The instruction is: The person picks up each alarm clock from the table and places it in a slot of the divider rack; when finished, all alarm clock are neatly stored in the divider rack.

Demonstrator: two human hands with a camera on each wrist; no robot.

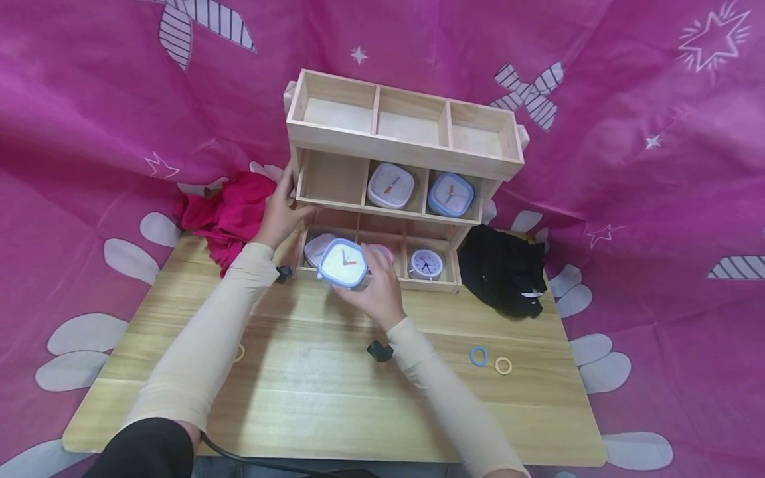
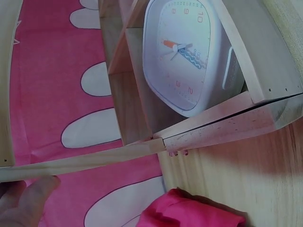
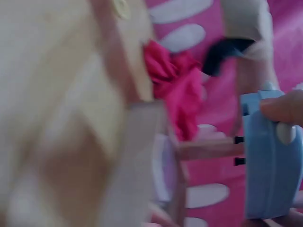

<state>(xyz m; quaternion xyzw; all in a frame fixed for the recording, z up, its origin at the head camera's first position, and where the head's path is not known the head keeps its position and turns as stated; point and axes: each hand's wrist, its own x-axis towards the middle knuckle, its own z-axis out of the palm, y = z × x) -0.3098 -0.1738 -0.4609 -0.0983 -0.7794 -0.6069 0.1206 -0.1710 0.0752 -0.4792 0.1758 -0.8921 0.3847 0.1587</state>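
My right hand [image 1: 380,295] grips a blue alarm clock [image 1: 343,263] with a white face, holding it in front of the shelf's lowest tier. In the right wrist view the clock's blue side [image 3: 270,156] is seen between thumb and fingers. At the left end of the wooden shelf [image 1: 406,144], my left hand [image 1: 279,216] holds the frame; the left wrist view catches only part of its fingers [image 2: 35,201] on the wood. A white-faced clock [image 1: 391,186] and a blue one [image 1: 451,194] occupy the middle tier. Below are a pale clock [image 1: 317,249], a partly hidden pink item [image 1: 382,252] and a round white clock [image 1: 426,264].
Red cloth [image 1: 239,209] lies left of the shelf, black cloth [image 1: 502,269] right of it. On the wooden table [image 1: 323,398] are a blue ring [image 1: 479,356] and a yellowish ring [image 1: 503,365]; another ring [image 1: 240,352] shows beside the left sleeve. A pink curtain hangs behind.
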